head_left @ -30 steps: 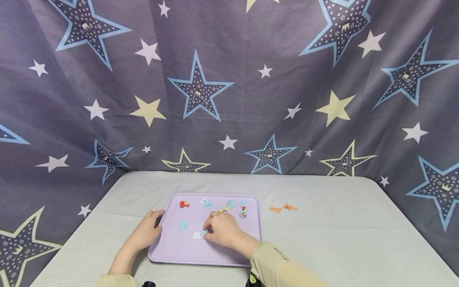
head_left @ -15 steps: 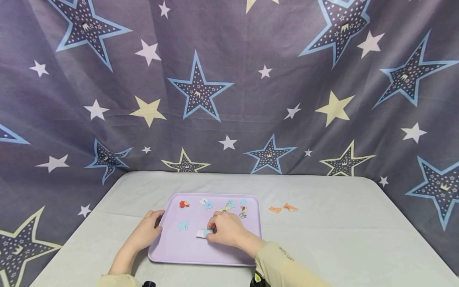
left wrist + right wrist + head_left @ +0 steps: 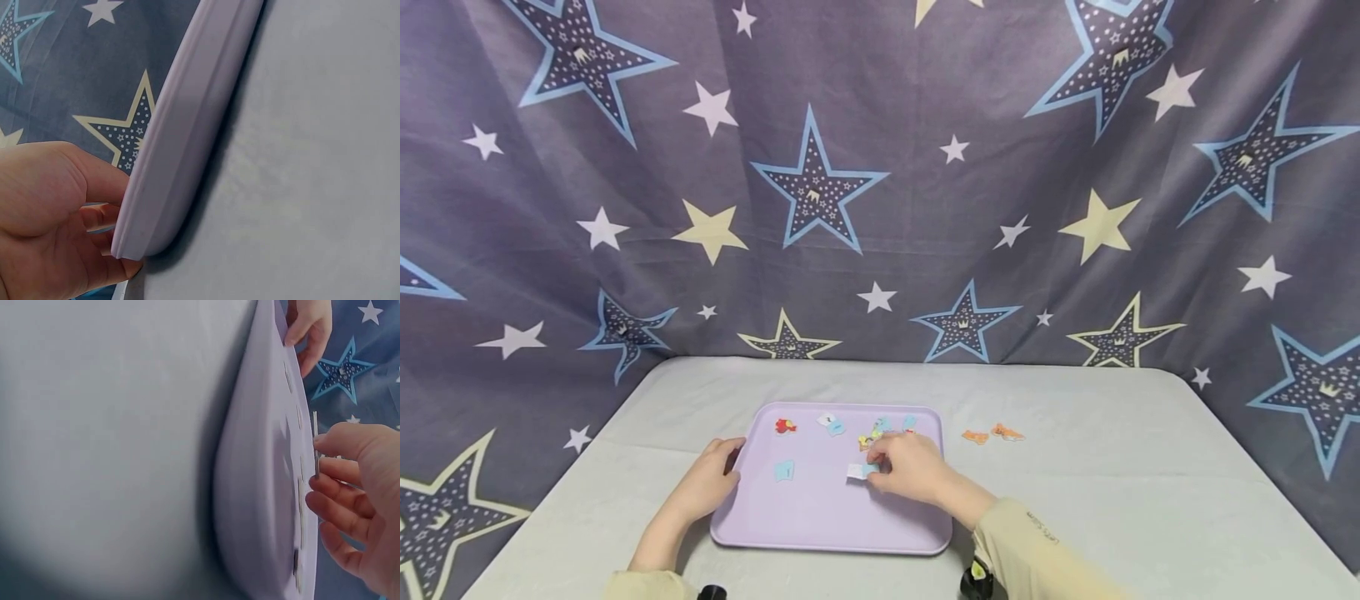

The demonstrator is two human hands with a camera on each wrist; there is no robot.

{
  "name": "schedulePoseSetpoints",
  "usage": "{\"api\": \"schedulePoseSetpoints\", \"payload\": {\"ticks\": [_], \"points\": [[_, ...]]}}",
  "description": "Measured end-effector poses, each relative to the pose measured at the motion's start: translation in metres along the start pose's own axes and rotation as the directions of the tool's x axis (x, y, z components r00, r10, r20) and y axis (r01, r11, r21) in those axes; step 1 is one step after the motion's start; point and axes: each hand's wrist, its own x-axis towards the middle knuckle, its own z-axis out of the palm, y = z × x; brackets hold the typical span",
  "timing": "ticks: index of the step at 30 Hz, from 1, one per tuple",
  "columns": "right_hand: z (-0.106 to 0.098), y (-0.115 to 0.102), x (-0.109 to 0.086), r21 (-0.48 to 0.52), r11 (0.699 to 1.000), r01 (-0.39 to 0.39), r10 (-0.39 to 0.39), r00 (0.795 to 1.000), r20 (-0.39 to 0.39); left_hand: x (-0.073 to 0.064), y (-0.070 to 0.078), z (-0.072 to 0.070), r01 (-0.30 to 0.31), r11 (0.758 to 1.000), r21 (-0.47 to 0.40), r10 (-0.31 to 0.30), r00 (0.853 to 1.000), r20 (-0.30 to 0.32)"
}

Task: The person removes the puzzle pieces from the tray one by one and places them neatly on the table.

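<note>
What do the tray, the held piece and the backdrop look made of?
Tray: probably plastic, satin; its rim is smooth and rounded.
Piece: perhaps card or thin wood, seemingly matte; edge-on it looks thin and flat.
Backdrop: likely fabric, matte; it hangs in soft folds.

Small flat white-and-light-blue piece (image 3: 855,472), pinched in the right fingers (image 3: 340,469), held above the right half of a lilac rectangular tray (image 3: 805,517), flat on the desk (image 3: 1090,517), rim raised.

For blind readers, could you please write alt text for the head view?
A right hand pinches a flat white-and-blue piece above a lilac rectangular tray of small colourful pieces; a left hand touches its left side. Two orange pieces lie alongside.
</note>
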Motion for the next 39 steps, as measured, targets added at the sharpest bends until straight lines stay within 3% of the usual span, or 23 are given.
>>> {"api": "schedulePoseSetpoints", "payload": {"ticks": [19, 39], "points": [[-0.038, 0.060, -0.036, -0.018, 0.998, -0.058, 0.057, 0.996, -0.066, -0.001, 0.002, -0.001, 0.015, 1.000, -0.002, -0.015, 1.000, 0.009], [-0.069, 0.126, -0.079, -0.128, 0.963, -0.235, 0.216, 0.965, -0.149, 0.000, 0.000, 0.000, 0.017, 1.000, -0.011, -0.016, 1.000, 0.009]]}}
